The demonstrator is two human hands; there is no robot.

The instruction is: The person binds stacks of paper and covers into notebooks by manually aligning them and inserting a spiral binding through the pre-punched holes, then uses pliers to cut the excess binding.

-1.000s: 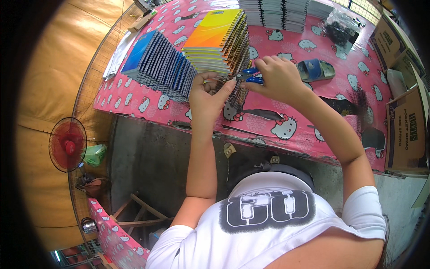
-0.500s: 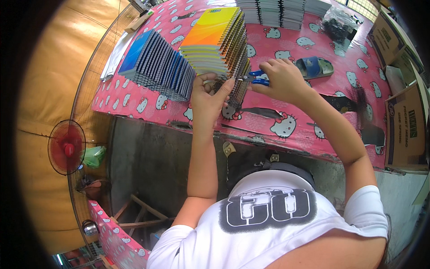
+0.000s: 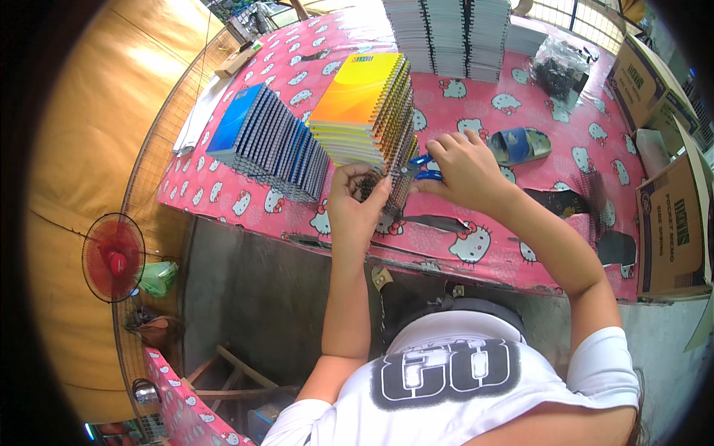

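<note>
The work in hand appears to be at the coil bindings low on the stack of yellow-and-orange spiral notebooks [image 3: 355, 97], a little above the centre of the frame. The right hand [image 3: 465, 169] is clamped on blue-handled pliers [image 3: 429, 175], their nose at the coil ends; the left hand [image 3: 359, 204] is closed on dark coil wire [image 3: 368, 186], its thumb beside that nose. Whether that wire is loose is hard to tell. The next move calls for a steady coil and a thumb clear of the pliers.

Close on the left, the stack of blue spiral notebooks [image 3: 279, 149] limits room on the tabletop [image 3: 216, 175]. A blue slide sandal [image 3: 520, 145] lies just beyond the right hand; white-paged notebooks [image 3: 446, 37] stand at upper centre, cardboard boxes [image 3: 673, 223] at right.
</note>
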